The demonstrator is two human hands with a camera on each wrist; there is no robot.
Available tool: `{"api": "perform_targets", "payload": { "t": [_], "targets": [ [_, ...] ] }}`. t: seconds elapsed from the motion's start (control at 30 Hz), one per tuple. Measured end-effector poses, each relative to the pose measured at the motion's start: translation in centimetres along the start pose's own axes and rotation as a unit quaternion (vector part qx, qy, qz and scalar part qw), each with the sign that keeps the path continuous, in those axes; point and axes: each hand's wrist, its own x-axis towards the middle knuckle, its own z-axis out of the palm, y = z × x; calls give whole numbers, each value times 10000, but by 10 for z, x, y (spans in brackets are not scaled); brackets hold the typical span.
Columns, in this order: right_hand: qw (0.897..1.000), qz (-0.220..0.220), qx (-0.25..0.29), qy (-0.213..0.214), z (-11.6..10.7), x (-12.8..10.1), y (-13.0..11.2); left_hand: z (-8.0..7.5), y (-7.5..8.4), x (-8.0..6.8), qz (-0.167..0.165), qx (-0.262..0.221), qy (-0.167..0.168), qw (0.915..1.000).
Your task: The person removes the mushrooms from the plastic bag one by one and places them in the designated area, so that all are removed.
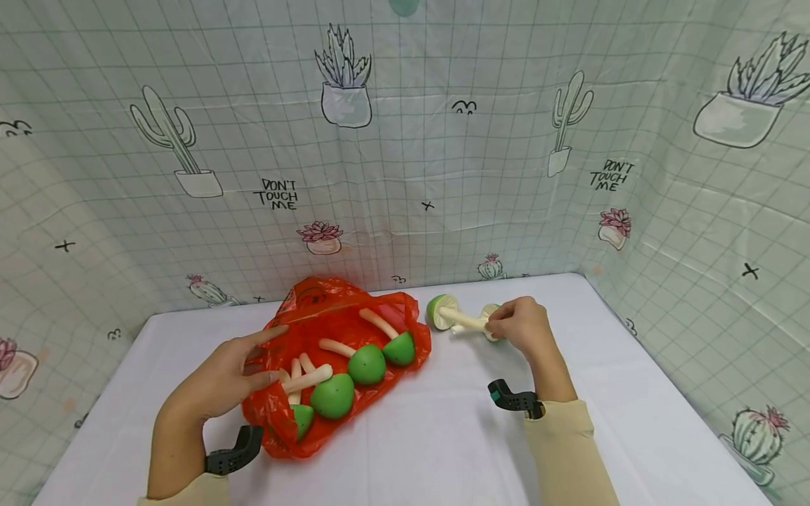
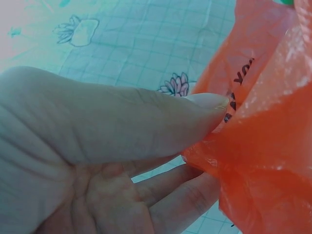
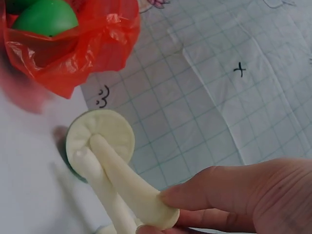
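A red plastic bag (image 1: 323, 292) lies on its side, its mouth facing the near right. Several toy mushrooms with green caps (image 1: 367, 364) and pale stems are inside. My left hand (image 1: 218, 379) holds the bag's left edge, thumb against the thin plastic (image 2: 263, 156) in the left wrist view. To the right of the bag, my right hand (image 1: 525, 327) pinches the stem end of a green-capped mushroom (image 1: 446, 311). A second mushroom (image 1: 489, 313) lies beside it, partly hidden by the fingers; its stem (image 3: 97, 180) runs alongside the pinched one.
A white cloth covers the table (image 1: 430, 443). Behind it rises a gridded curtain (image 1: 405, 169) printed with cacti and potted plants, which also closes in both sides. Each wrist wears a black device (image 1: 234, 453).
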Motion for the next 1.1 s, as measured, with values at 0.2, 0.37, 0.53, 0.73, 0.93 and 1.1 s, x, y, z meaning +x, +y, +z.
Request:
{"api": "perform_targets", "payload": {
  "t": [0.2,0.37,0.53,0.73,0.93,1.1],
  "targets": [
    [9985,-10,-509,-190,2,3,4,0,0,0,33,-5,8,10000],
    [9971,-1,-608,-451,5,4,5,0,0,0,32,-20,-4,10000],
    [9961,-73,-660,-575,7,3,4,0,1,0,-4,-34,-18,10000],
    [9946,-228,-762,-667,8,1,1,0,1,1,6,-80,-24,10000],
    [9924,-271,-880,-810,9,-1,0,0,1,1,-15,-124,-50,9999],
    [9922,-264,-893,-824,10,-1,1,0,1,0,-2,-130,-53,9999]
  ]
}}
